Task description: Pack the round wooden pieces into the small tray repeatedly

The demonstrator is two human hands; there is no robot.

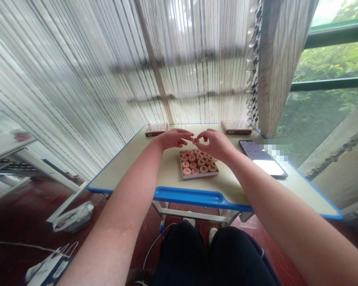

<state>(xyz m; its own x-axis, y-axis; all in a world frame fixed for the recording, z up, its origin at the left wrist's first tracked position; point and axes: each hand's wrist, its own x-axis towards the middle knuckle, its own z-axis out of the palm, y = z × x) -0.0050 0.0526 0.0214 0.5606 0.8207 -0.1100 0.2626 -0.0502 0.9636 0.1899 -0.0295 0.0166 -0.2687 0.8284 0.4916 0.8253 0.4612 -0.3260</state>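
Observation:
A shallow tray [185, 175] of round wooden chess pieces [197, 163] with red and black characters sits on the desk [143, 167]. Both my hands hover just above its far edge. My left hand [173, 139] and my right hand [214, 145] meet fingertip to fingertip and pinch one small round piece [195, 140] between them. The fingers of both hands are curled around it. My right hand hides the tray's far right corner.
Two flat wooden boxes [156, 129] [236, 127] lie at the desk's far edge. A phone [264, 159] with a lit screen lies at the right. Striped curtains hang behind. Plastic bags [74, 216] lie on the floor at the left, near another desk [8, 145].

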